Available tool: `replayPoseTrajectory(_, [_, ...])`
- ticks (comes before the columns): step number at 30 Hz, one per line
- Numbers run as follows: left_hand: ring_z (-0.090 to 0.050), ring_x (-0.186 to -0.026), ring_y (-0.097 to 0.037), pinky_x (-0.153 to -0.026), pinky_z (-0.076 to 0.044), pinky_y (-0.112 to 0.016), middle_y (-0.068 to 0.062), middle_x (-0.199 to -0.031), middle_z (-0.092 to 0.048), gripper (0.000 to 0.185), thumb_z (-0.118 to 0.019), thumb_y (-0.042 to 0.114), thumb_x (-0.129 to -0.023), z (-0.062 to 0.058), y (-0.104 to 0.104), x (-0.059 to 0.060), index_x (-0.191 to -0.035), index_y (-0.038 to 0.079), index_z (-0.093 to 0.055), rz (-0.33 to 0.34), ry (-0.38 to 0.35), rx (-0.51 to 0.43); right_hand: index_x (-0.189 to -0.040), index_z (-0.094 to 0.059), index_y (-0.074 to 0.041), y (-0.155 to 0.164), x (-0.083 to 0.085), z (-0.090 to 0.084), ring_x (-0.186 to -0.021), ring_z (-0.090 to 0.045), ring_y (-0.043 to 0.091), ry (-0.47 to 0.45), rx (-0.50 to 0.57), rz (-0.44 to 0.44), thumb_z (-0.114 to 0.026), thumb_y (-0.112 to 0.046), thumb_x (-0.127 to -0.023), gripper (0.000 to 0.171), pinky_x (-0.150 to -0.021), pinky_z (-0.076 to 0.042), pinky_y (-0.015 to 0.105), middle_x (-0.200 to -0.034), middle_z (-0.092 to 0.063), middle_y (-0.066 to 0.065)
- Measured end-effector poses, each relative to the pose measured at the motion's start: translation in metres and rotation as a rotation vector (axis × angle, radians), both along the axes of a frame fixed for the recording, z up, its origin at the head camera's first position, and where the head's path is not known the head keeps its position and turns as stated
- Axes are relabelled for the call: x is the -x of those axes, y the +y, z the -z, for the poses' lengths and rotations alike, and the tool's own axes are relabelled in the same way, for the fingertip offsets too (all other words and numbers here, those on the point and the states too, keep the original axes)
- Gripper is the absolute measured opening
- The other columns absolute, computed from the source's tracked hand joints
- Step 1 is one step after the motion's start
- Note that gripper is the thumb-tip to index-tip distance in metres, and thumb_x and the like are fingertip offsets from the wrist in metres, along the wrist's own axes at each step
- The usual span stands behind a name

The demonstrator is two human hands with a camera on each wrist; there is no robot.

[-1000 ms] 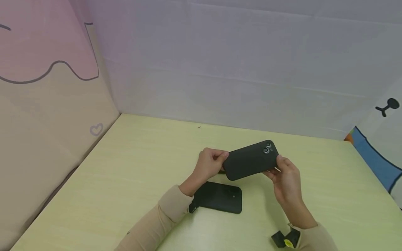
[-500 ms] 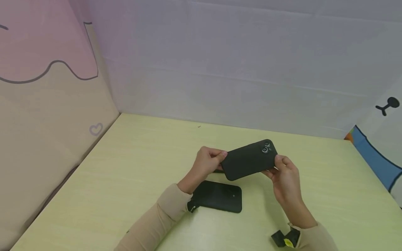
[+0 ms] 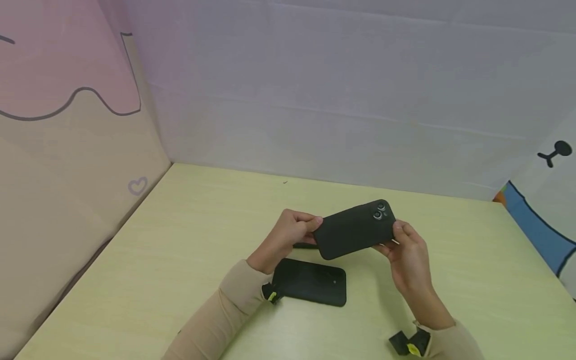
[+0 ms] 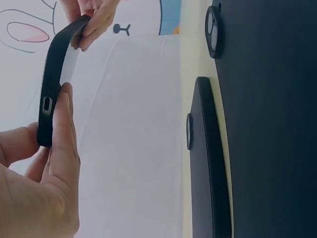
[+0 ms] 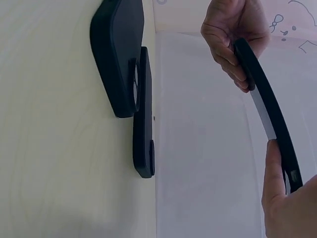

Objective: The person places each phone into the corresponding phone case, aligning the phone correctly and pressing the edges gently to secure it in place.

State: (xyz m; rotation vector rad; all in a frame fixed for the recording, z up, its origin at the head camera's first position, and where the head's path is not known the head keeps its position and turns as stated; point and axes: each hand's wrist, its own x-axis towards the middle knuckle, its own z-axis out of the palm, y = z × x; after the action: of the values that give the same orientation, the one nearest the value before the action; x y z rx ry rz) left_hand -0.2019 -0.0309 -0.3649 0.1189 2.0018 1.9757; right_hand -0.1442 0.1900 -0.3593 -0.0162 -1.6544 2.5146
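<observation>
Both hands hold up a phone in a black case point(image 3: 353, 232), its back with two ringed camera lenses facing the head camera. My left hand point(image 3: 288, 232) pinches its left end between thumb and fingers. At the other end, my right hand point(image 3: 411, 255) grips the lower right corner, thumb on the back. A pale inner face of the cased phone point(image 4: 69, 62) shows in the left wrist view, along with a port slot at the end by the left hand. Below lies a second black cased phone point(image 3: 310, 282), flat on the table. A third one point(image 3: 306, 246) is mostly hidden behind the held phone.
The pale yellow table point(image 3: 211, 210) meets a whitish cloth wall point(image 3: 337, 100) at the back. Printed cloth stands along the left and right sides. A black strapped device point(image 3: 407, 344) sits at the right sleeve, another point(image 3: 271, 293) at the left.
The held phone has drifted slightly left with both hands, the left hand moving most. More of the phones on the table now shows past the left wrist.
</observation>
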Motion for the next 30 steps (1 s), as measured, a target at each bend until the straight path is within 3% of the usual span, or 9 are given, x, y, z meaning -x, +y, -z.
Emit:
replayPoseTrajectory(6, [-0.065,-0.066,-0.013,-0.069,-0.055,-0.031,-0.018,-0.096,-0.067,0.026,-0.060,0.015,-0.089,-0.0038,-0.0060,0.0003,-0.108,-0.002,-0.066,0.085,-0.007,0.026,-0.119,-0.055,-0.008,0.0004,0.0004,-0.0012,-0.076,-0.062,0.006,0.004,-0.096,-0.004,-0.048,-0.027,-0.095,0.031,-0.066,-0.052,0.022,-0.099,-0.058,-0.003])
replayPoseTrajectory(10, [-0.065,-0.067,-0.013,-0.068,-0.055,-0.031,-0.018,-0.097,-0.067,0.026,-0.060,0.014,-0.089,-0.0077,-0.0078,-0.0005,-0.108,-0.002,-0.066,0.117,0.000,0.036,-0.128,-0.051,-0.003,-0.0010,0.0012,-0.0014,-0.085,-0.061,0.003,0.005,-0.234,0.075,-0.049,-0.027,-0.094,0.041,-0.072,-0.051,0.017,-0.106,-0.059,-0.005])
replayPoseTrajectory(16, [-0.066,-0.077,-0.028,-0.066,-0.055,-0.030,-0.022,-0.101,-0.066,0.028,-0.059,0.016,-0.089,-0.0097,-0.0086,-0.0034,-0.109,-0.002,-0.065,0.159,0.036,0.073,-0.112,-0.062,0.005,-0.0018,0.0045,0.0005,-0.087,-0.062,0.004,-0.039,-0.370,0.276,-0.059,-0.022,-0.089,0.036,-0.071,-0.050,0.014,-0.092,-0.068,-0.008])
replayPoseTrajectory(20, [-0.064,-0.087,-0.035,-0.068,-0.055,-0.030,-0.024,-0.104,-0.064,0.030,-0.058,0.016,-0.090,-0.0101,-0.0085,-0.0050,-0.112,-0.004,-0.063,0.185,0.067,0.083,-0.107,-0.064,0.007,-0.0011,0.0058,0.0030,-0.078,-0.064,0.002,-0.019,-0.463,0.336,-0.059,-0.021,-0.089,0.033,-0.064,-0.050,0.013,-0.085,-0.069,-0.012])
replayPoseTrajectory(25, [-0.066,-0.079,-0.023,-0.068,-0.055,-0.031,-0.021,-0.101,-0.066,0.027,-0.058,0.015,-0.090,-0.0089,-0.0075,-0.0050,-0.111,-0.002,-0.064,0.192,0.085,0.096,-0.101,-0.064,0.012,-0.0015,0.0062,0.0044,-0.072,-0.064,0.000,0.010,-0.493,0.393,-0.060,-0.017,-0.089,0.032,-0.062,-0.050,0.012,-0.075,-0.068,-0.015])
replayPoseTrajectory(30, [-0.064,-0.067,-0.012,-0.066,-0.055,-0.030,-0.019,-0.097,-0.068,0.025,-0.059,0.015,-0.089,-0.0076,-0.0054,-0.0050,-0.108,0.000,-0.066,0.189,0.083,0.102,-0.096,-0.063,0.017,-0.0010,0.0064,0.0045,-0.065,-0.064,-0.001,0.008,-0.447,0.439,-0.062,-0.011,-0.087,0.030,-0.061,-0.050,0.011,-0.066,-0.067,-0.015])
